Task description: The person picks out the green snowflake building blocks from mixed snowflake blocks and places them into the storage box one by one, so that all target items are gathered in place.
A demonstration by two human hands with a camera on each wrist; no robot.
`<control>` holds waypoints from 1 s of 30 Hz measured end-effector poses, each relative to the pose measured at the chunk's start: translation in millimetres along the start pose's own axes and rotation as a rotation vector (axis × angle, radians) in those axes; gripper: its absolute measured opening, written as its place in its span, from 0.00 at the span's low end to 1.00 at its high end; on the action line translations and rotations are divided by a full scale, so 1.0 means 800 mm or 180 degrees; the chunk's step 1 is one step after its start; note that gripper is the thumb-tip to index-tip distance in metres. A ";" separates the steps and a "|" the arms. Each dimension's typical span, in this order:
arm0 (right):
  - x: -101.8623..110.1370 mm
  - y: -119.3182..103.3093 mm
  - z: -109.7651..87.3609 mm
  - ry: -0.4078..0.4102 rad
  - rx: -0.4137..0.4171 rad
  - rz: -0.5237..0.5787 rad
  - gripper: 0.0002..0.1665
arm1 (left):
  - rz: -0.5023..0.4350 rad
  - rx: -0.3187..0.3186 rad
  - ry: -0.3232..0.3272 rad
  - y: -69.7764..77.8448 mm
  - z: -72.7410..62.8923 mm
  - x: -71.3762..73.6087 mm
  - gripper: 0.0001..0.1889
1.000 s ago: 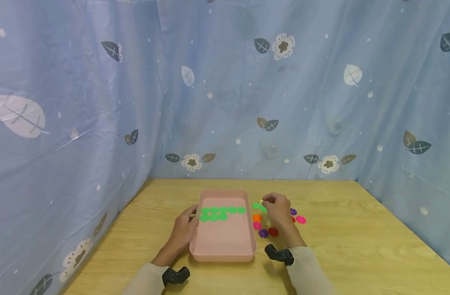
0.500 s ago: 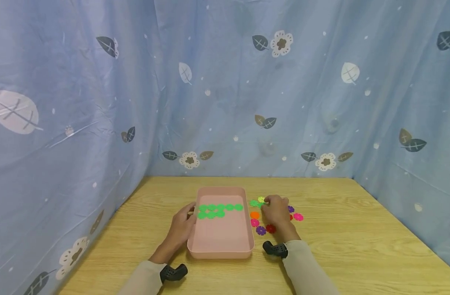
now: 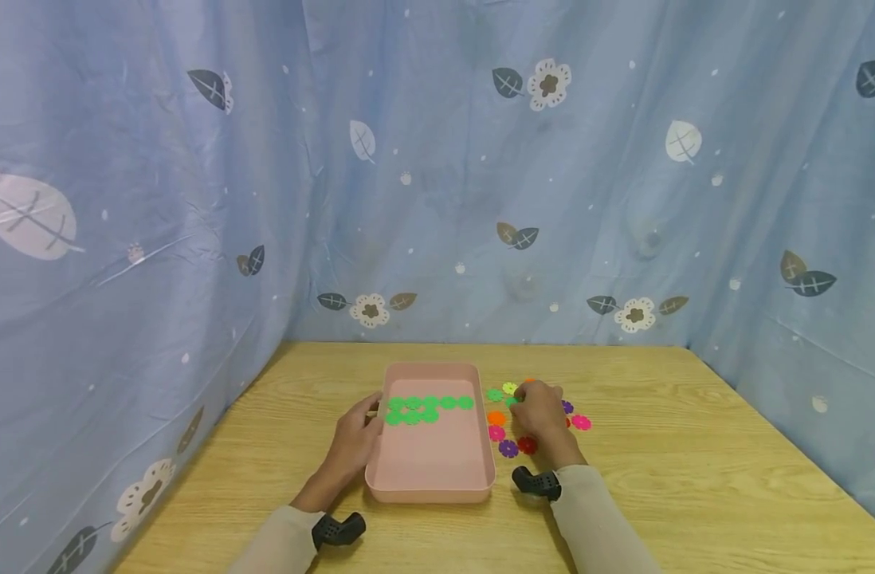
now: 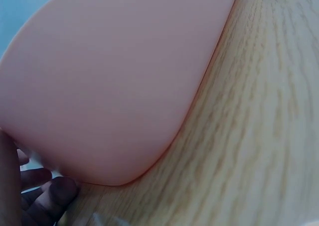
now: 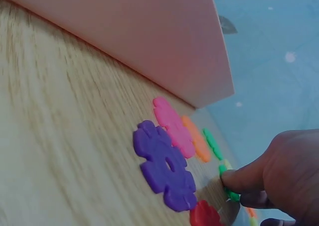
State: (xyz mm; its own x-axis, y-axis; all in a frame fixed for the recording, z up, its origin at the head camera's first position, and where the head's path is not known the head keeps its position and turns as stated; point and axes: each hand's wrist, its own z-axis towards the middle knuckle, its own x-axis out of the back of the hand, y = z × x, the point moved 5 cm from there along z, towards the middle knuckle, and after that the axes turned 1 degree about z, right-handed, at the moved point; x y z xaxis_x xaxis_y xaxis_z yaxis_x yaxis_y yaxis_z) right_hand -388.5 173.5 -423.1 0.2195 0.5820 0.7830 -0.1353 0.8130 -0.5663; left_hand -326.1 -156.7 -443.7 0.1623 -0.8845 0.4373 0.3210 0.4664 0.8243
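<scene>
A pink tray (image 3: 430,470) holds several green flower-shaped plastic discs (image 3: 448,402), laid in two rows. My left hand (image 3: 355,434) rests at its left side, fingers against the outer wall, as the left wrist view also shows beside the wall (image 4: 114,86). Right of the tray, my right hand (image 3: 541,414) is low over the loose discs with curled fingers. In the right wrist view its fingertips pinch a green flower-shaped disc (image 5: 231,194) close over the table. That hand hides part of the disc group.
Around my right hand lie a yellow disc (image 3: 509,388), another green disc (image 3: 494,395), an orange disc (image 3: 496,418), a pink disc (image 3: 496,433), a purple disc (image 3: 508,449) and a red disc (image 3: 527,445). A patterned blue curtain (image 3: 437,199) hangs behind the wooden table (image 3: 696,478).
My right hand has drawn back slightly from the yellow disc, uncovering it and an orange one behind, and now has its fingertips on a green disc. The left hand stays at the tray.
</scene>
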 end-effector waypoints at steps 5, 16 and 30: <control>0.002 0.002 -0.001 -0.0011 0.0019 0.0029 0.13 | -0.0001 -0.0072 0.0012 0.007 -0.001 0.001 0.26; 0.002 0.014 -0.013 0.0070 -0.0013 0.0267 0.13 | 0.0107 -0.0055 0.0066 0.002 -0.011 -0.002 0.26; 0.002 0.007 -0.015 -0.0200 0.0025 0.0101 0.09 | 0.0116 -0.0090 0.0076 0.005 -0.013 0.001 0.25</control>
State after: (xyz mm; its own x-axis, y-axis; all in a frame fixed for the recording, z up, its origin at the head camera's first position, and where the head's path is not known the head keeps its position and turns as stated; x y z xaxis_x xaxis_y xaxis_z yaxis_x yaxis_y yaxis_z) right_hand -377.0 178.5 -428.4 0.1540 0.6072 0.7795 -0.1489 0.7941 -0.5892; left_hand -314.9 -155.8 -443.5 0.1964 -0.8670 0.4580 0.3406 0.4983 0.7973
